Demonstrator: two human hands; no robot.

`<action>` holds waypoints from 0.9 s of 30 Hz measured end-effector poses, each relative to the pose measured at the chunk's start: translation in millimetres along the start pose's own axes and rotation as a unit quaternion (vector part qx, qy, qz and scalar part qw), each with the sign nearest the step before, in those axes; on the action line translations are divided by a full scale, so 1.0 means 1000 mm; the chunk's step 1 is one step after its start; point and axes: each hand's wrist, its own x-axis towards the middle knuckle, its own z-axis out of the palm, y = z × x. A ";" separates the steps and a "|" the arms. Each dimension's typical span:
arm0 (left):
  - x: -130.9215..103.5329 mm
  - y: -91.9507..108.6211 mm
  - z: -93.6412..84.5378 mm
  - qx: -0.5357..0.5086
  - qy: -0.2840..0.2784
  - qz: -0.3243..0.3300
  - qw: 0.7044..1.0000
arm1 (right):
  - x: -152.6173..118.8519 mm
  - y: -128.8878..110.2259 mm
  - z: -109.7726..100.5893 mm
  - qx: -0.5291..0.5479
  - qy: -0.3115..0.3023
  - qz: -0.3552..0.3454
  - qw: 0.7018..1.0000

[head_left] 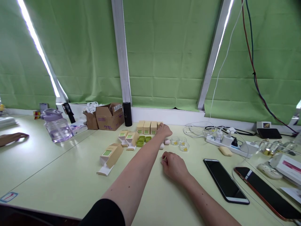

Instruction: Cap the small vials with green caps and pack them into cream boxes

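Observation:
My left hand [164, 130] reaches to the back of the table, its fingers at the rightmost of several upright small tan boxes [147, 127]; its grip there is partly hidden. My right hand [175, 166] rests nearer, fingers curled together, and what they hold, if anything, is too small to name. Left of my left arm lie open tan boxes with white flaps, the nearest box [112, 155] on its side. Green containers [140, 141] sit beside them. Pale pink pieces [166, 142] and clear cups with yellow spots [184, 146] are between and behind my hands.
A cardboard box [110, 116], black cylinder [127, 114] and water jug [58, 125] stand at the back left. Two phones [225, 180], a power strip [228, 145] and cables are on the right. Another person's hand [14, 138] rests at the far left.

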 end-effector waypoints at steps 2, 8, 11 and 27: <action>-0.001 0.000 -0.001 -0.002 0.003 0.000 1.000 | 0.000 0.000 0.000 -0.002 -0.001 -0.001 1.000; -0.005 0.002 -0.006 -0.006 0.012 -0.002 1.000 | -0.001 -0.002 -0.002 -0.013 -0.009 0.002 1.000; -0.011 0.004 -0.009 -0.010 0.015 -0.008 1.000 | -0.001 -0.002 -0.002 -0.011 -0.010 0.003 1.000; -0.109 -0.049 -0.074 -0.019 0.153 0.114 0.981 | -0.001 -0.004 -0.005 -0.007 -0.014 0.002 1.000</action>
